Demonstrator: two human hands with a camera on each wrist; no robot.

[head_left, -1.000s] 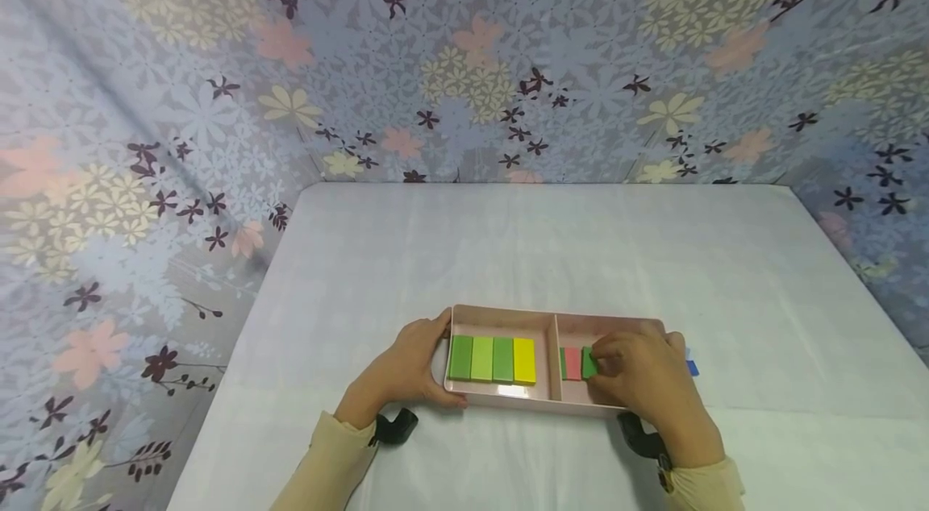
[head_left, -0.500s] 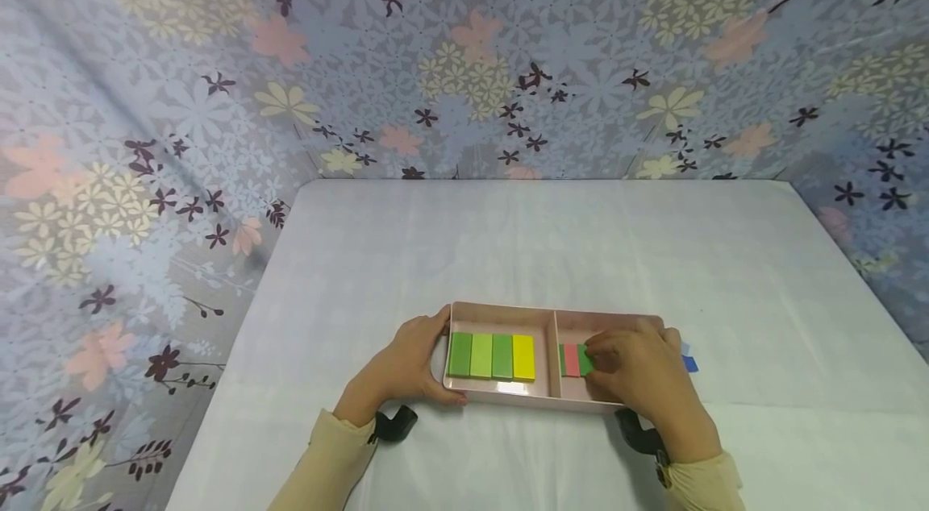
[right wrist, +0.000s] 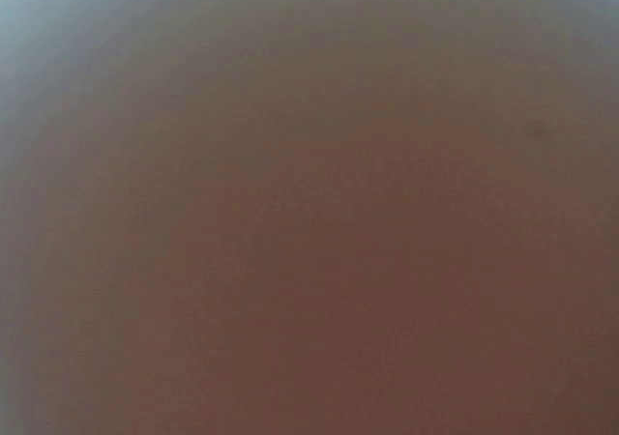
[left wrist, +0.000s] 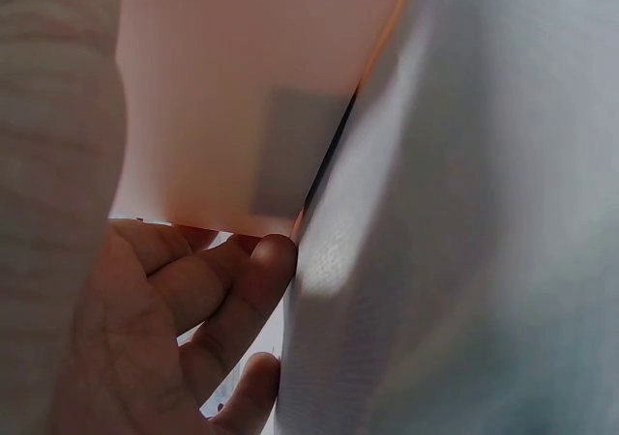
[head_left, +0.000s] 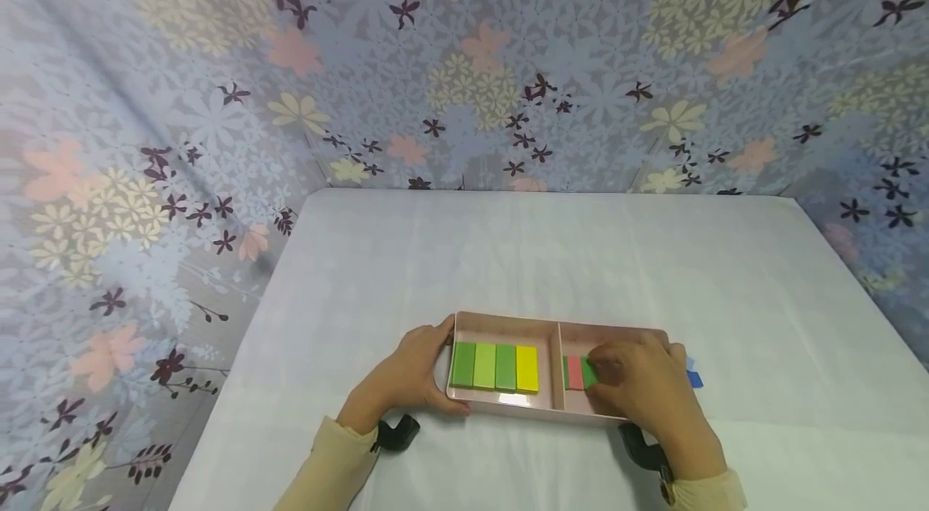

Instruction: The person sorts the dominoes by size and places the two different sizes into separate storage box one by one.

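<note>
A shallow pink two-compartment box [head_left: 522, 412] lies on the table. My left hand [head_left: 410, 370] grips its left end, thumb at the near corner and fingers at the far one. In the left wrist view, those fingers [left wrist: 261, 271] curl at the edge of the pink box wall. Inside the right compartment, my right hand [head_left: 639, 382] pinches a green block [head_left: 589, 371] beside a pink block [head_left: 574, 373]. A thin green strip [head_left: 565, 373] shows between the pink block and the divider. The right hand hides the rest of that compartment. Only a brown blur fills the right wrist view.
Several green blocks [head_left: 464, 364] and a yellow block [head_left: 526, 369] stand in a row in the left compartment. Blue pieces [head_left: 694, 379] peek out beyond the right hand. White cloth [head_left: 508, 261] covers the table, with a flowered wall [head_left: 464, 92] behind.
The right hand has shifted the green block slightly left, closing the gap to the pink block. The left hand keeps its grip on the box. The head view has tilted a little.
</note>
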